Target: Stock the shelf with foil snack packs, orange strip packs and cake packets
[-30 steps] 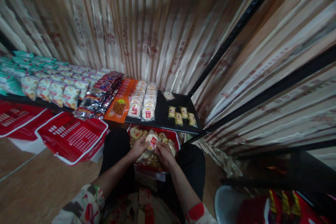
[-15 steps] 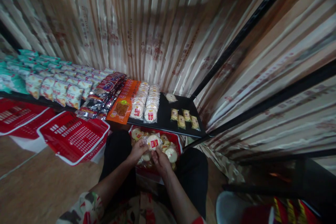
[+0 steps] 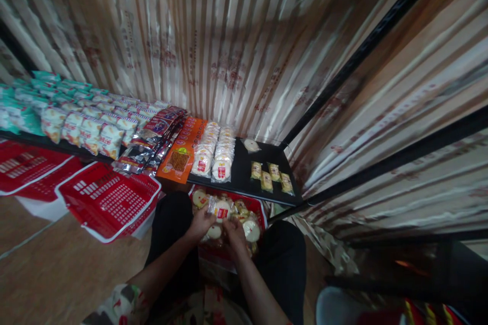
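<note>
Between my hands is a round white cracker in a clear wrapper with a red label (image 3: pixel 221 211). My left hand (image 3: pixel 203 222) pinches its left side, and my right hand (image 3: pixel 233 229) grips its lower right edge. Both are over a red basket (image 3: pixel 262 209) between my knees, filled with more wrapped round crackers (image 3: pixel 250 231) and small yellow packets. Just beyond, on the black shelf (image 3: pixel 244 179), two rows of the same wrapped crackers (image 3: pixel 221 168) stand side by side. One more wrapped cracker (image 3: pixel 251 145) lies flat near the back.
Several small yellow packets (image 3: pixel 266 181) lie at the shelf's right. Left of the cracker rows are an orange bag (image 3: pixel 179 155), dark purple packets (image 3: pixel 152 137) and white snack bags (image 3: pixel 110 138). Red baskets (image 3: pixel 114 198) stand on the floor at left. A black rack bar (image 3: pixel 343 183) slants at right.
The cracker has tilted and dropped slightly in my hands, its label now seen less squarely. My right-hand fingers have shifted around its edge. The camera view has moved slightly.
</note>
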A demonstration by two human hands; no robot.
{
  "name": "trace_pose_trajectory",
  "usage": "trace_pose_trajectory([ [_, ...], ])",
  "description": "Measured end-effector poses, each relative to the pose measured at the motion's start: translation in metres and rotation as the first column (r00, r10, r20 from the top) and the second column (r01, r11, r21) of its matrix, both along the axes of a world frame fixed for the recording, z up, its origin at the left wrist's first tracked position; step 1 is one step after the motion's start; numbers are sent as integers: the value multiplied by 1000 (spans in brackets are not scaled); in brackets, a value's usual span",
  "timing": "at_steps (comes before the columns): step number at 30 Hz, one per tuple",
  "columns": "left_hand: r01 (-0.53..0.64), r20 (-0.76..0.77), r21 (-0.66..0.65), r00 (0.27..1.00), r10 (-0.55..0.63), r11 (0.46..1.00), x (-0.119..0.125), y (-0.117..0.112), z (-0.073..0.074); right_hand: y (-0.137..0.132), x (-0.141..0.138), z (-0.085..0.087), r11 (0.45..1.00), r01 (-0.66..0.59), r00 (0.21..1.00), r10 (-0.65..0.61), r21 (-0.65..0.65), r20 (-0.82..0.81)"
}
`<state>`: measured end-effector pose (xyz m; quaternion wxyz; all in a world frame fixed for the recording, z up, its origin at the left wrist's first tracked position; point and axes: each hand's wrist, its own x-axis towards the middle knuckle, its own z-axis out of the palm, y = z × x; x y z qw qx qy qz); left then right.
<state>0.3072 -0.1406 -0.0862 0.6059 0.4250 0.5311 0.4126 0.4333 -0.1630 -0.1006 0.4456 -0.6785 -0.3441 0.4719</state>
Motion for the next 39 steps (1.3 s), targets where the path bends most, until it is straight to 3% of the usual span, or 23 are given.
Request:
trace_pose_trajectory([
  [3,84,-220,58,973,-70,995,-8,7,2,3,6,11,987,9,926,-69,162,371],
  [6,176,-395,112,911,-118,978,-15,13,10,5,8,26,946,-209,817,29,249,576],
  [10,284,-490,155,854,-176,946,-24,22,31,11,6,34,897,-378,783,177,230,596],
  [16,365,-469,190,849,-242,912,-40,37,49,25,2,40,905,-372,871,264,206,415],
  [19,264,-405,243,902,-150,933,-43,43,51,32,-5,46,919,-334,921,270,212,281],
  [22,71,-407,259,912,42,963,-42,45,56,42,-14,53,935,-283,954,251,215,165],
  [26,-103,-402,403,873,277,910,-37,43,59,60,-26,60,949,-227,972,206,216,116],
  [28,-115,-402,499,847,347,859,-35,42,58,70,-32,63,949,-212,976,196,232,91],
  [31,-45,-489,597,771,408,801,-34,40,55,83,-42,65,942,-225,974,219,249,54],
  [39,17,-643,604,602,474,797,-38,53,52,107,-66,73,930,-284,954,248,233,170],
])
